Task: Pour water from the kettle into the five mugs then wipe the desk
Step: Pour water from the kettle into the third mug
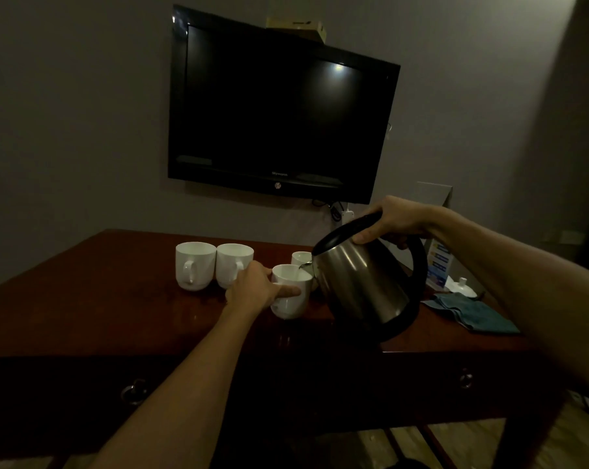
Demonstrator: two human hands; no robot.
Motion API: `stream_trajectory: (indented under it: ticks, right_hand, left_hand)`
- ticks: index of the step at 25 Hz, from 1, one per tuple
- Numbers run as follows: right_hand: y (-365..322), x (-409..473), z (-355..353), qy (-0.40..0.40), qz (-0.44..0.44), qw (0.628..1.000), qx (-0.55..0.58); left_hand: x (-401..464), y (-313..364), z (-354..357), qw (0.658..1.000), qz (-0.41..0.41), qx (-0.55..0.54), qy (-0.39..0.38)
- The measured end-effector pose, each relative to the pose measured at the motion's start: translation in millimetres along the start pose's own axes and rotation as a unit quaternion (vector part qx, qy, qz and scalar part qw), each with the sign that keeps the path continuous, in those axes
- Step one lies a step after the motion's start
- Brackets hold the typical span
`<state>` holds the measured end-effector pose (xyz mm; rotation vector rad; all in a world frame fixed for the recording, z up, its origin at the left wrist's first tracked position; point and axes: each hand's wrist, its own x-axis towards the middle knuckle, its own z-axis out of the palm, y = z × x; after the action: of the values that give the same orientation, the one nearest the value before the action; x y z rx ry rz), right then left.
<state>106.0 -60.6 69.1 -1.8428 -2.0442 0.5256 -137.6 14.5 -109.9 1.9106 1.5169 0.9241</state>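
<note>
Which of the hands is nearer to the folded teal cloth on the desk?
Right. The right hand grips the steel kettle's handle above and left of the folded teal cloth; the left hand holds a white mug farther left.

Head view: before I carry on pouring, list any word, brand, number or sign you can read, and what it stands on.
"Skyworth": brand on the lower bezel of the wall TV, faint.
Blue-and-yellow card behind the kettle: print too blurred to read.
Box on top of the TV: marking too dark to read.

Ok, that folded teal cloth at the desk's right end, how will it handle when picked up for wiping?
The folded teal cloth looks soft, so it will probably go floppy and unfold when lifted. It seems light. On the glossy brown wooden desk it may slide when pushed.
</note>
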Motion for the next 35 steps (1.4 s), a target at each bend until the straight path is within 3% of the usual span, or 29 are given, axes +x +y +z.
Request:
stream_trajectory:
  ticks: [35]
  right_hand:
    - [5.0,0.9,-5.3,-0.026,-0.028,0.999,0.013]
  left_hand:
    - [0.6,-1.6,-0.5,1.0,0.005,-0.007,0.001]
